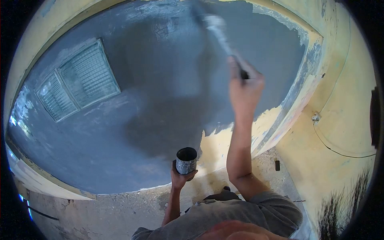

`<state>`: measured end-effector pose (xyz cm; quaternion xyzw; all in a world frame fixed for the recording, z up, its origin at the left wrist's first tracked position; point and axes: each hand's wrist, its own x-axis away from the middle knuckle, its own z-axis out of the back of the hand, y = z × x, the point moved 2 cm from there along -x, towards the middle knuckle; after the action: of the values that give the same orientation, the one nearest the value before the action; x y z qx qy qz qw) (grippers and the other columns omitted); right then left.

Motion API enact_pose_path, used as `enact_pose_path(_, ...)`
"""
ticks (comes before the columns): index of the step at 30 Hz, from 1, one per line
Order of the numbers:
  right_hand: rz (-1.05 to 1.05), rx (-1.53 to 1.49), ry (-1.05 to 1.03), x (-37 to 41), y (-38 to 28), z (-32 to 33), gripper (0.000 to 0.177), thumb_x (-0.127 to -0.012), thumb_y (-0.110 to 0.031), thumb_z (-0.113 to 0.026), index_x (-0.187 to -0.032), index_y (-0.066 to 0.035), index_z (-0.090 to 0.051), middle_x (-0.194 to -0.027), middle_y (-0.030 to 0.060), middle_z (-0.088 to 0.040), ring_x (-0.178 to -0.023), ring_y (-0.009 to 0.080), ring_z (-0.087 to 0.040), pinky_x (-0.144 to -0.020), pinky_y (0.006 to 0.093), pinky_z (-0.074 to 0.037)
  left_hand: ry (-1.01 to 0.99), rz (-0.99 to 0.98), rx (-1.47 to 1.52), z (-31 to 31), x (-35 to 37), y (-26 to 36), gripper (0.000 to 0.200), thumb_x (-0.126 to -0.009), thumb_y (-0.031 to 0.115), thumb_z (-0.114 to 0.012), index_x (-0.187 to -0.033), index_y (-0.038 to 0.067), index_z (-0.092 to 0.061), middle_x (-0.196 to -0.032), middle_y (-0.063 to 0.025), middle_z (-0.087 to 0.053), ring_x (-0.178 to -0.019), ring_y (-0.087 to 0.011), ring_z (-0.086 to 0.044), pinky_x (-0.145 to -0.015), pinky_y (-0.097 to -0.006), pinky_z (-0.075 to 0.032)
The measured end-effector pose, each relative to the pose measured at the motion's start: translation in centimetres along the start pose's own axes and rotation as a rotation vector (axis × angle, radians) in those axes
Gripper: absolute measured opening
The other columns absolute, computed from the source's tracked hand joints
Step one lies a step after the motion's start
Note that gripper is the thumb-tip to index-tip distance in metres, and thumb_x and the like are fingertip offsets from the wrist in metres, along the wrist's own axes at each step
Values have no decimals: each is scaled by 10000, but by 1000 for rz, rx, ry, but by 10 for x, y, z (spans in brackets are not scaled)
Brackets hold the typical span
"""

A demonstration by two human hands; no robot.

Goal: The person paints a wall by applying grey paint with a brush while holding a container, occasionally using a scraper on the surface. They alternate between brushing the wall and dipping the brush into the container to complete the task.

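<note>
My right hand (247,89) is closed round the handle of a long paintbrush (217,29), raised high against the wall. Motion smears its whitish shaft and dark head, so the bristles do not show clearly. The wall (168,116) is largely coated in grey paint, with a ragged edge against yellow at the right and lower right. Low in front of my body, my left hand (182,179) grips a paint can (186,163) from below and the side. Grey smears cover the can, which is upright with a dark inside; its paint level cannot be made out.
A louvred glass window (82,80) is set in the wall at left. A yellow side wall (340,120) stands at right, with a small fitting (315,117) and a cable. On the floor (140,208) near the corner lies a small black object (277,165).
</note>
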<state>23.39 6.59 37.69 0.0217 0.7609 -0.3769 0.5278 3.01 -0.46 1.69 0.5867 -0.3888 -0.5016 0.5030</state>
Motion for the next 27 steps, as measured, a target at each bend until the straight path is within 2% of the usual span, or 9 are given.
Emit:
enact_pose_path(2, -33, 24, 84, -4, 4, 9, 261, -898, -175, -649, -1107, -26, -696, -561, -30, -475, -516, 38, -346, -457, 251, -277, -11, 21, -52, 5, 1, -14, 807, -520, 271, -931, -1147, -7, -506, -1047, -141, -641, -933, -231, -627, -819, -383, -514)
enact_pose_path(4, -68, 132, 93, -3, 5, 12, 255, -886, -154, -638, -1083, -3, -699, -658, 140, -670, -449, 107, -523, -438, 281, -380, -23, 32, -70, 7, 2, -3, 802, -525, 253, -925, -1160, 2, -505, -1060, -136, -642, -941, -242, -632, -824, -382, -519)
enact_pose_path(6, -56, 106, -101, 12, -6, -9, 267, -902, -151, -632, -1125, -13, -683, -560, -12, -505, -511, 46, -365, -454, 256, -299, -41, 44, -90, 3, 0, 3, 798, -530, 235, -919, -1173, 12, -504, -1073, -130, -643, -949, -253, -636, -829, -381, -525)
enact_pose_path(11, 203, -9, -245, 27, -43, -31, 250, -876, -92, -652, -1109, -11, -688, -679, 108, -673, -538, 31, -393, -462, 245, -363, -46, -15, -51, -7, -6, -9, 825, -524, 287, -929, -1157, -10, -489, -1037, -147, -647, -915, -237, -634, -810, -382, -518)
enact_pose_path(12, 162, -82, -282, 27, -46, -31, 232, -874, -77, -650, -1092, -10, -696, -767, 132, -712, -558, 23, -470, -486, 220, -394, -49, -10, -54, -9, -5, -3, 825, -524, 287, -929, -1157, -10, -489, -1037, -147, -647, -915, -237, -634, -810, -382, -518)
enact_pose_path(16, 78, 32, -271, 15, -29, -9, 228, -877, -61, -644, -1092, -6, -695, -808, 134, -723, -579, 21, -503, -498, 209, -405, -61, 4, -59, -12, 2, -1, 815, -522, 283, -932, -1148, -3, -495, -1038, -145, -649, -912, -236, -635, -804, -379, -521)
enact_pose_path(18, -30, 125, -163, 10, -14, 7, 240, -884, -69, -640, -1112, -9, -686, -752, 111, -705, -561, 23, -464, -487, 216, -385, -69, -4, -37, -11, 5, -1, 815, -521, 282, -932, -1149, 0, -496, -1041, -145, -649, -916, -234, -635, -804, -379, -522)
enact_pose_path(21, 72, 86, -92, 15, -18, 11, 249, -890, -62, -633, -1129, -5, -676, -664, 52, -634, -540, 38, -356, -460, 240, -332, -60, -5, -145, -7, 9, 9, 820, -524, 283, -933, -1157, 0, -495, -1044, -146, -648, -921, -229, -635, -806, -383, -524)
enact_pose_path(27, 41, 234, -303, 31, -33, 2, 246, -880, -48, -640, -1117, 4, -679, -745, 87, -693, -588, 31, -449, -502, 221, -393, -27, -10, -126, -2, 9, 16, 842, -524, 286, -933, -1175, -11, -491, -1054, -149, -646, -932, -226, -632, -816, -384, -524)
